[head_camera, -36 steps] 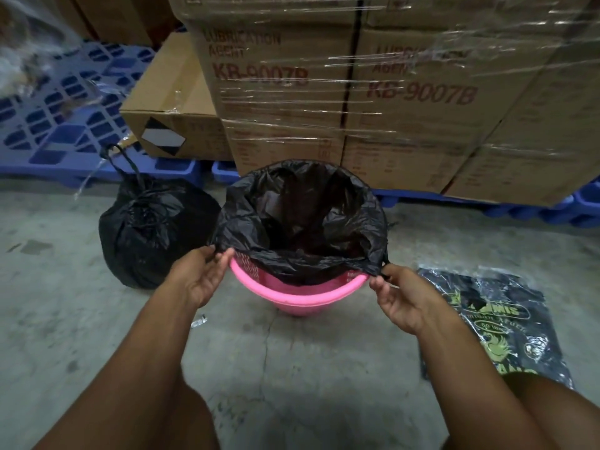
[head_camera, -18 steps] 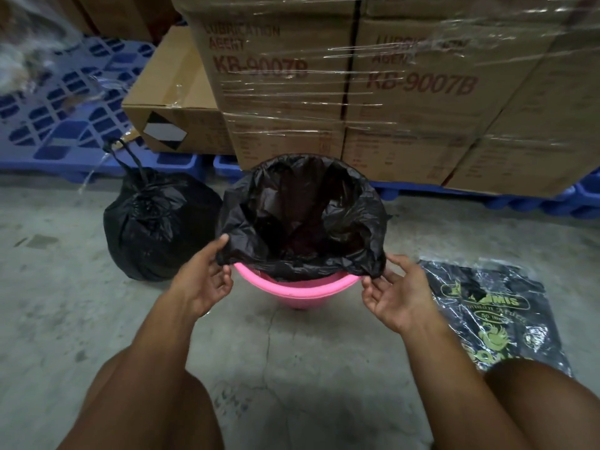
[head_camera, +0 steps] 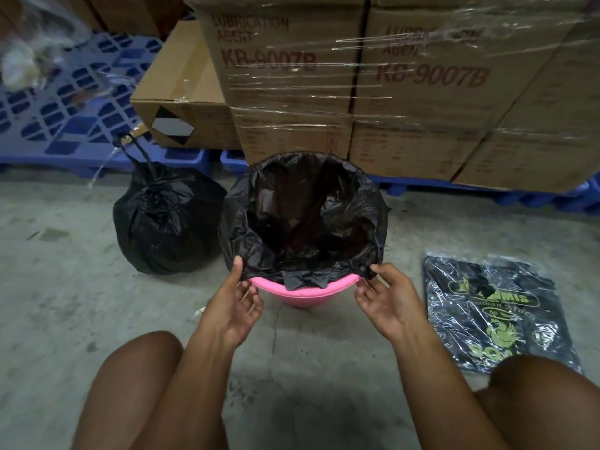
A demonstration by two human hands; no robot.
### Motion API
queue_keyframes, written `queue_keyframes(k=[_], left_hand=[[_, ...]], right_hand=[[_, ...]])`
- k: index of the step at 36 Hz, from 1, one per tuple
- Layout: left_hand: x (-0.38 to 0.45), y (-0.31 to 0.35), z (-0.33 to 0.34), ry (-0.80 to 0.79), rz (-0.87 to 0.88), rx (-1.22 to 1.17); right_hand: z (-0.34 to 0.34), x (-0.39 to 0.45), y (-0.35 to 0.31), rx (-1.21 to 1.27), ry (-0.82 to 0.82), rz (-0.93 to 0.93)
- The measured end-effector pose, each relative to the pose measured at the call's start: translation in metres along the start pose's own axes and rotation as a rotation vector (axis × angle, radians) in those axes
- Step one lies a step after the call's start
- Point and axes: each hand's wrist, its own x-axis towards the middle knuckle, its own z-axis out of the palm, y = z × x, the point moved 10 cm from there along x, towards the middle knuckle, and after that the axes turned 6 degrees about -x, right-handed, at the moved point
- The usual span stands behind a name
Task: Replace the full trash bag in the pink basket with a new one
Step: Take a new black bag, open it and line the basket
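Observation:
The pink basket [head_camera: 303, 292] stands on the concrete floor in front of me, lined with a new black trash bag [head_camera: 350, 235] whose edge is folded over most of the rim. My left hand [head_camera: 235, 303] pinches the bag's edge at the near left of the rim with thumb up. At the near right, my right hand [head_camera: 384, 298] holds the bag's edge between thumb and fingers. The full trash bag [head_camera: 162, 219], tied at the top, sits on the floor just left of the basket.
A flat pack of black bags [head_camera: 493, 310] lies on the floor to the right. Shrink-wrapped cardboard boxes [head_camera: 357, 86] on blue pallets [head_camera: 65, 118] stand right behind the basket. My knees frame the bottom of the view.
Both hands have moved inward along the near rim, from the basket's sides toward its front, still on the bag's edge. The view has shifted slightly closer.

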Motion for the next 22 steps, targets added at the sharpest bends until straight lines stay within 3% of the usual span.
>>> queue_keyframes(k=[4,8,13,22], left_hand=[[-0.006,0.014,-0.010,0.090,0.107,0.046],[-0.011,0.023,-0.020,0.162,0.181,0.071],[-0.012,0.026,-0.019,0.153,0.153,0.222],[-0.007,0.034,-0.017,0.081,0.170,0.175]], right_hand=[[-0.017,-0.004,-0.024,-0.229,0.153,-0.099],[-0.014,-0.006,-0.015,-0.073,0.103,-0.005],[-0.010,-0.007,-0.003,0.166,0.068,0.061],[-0.002,-0.002,0.000,0.224,0.082,0.057]])
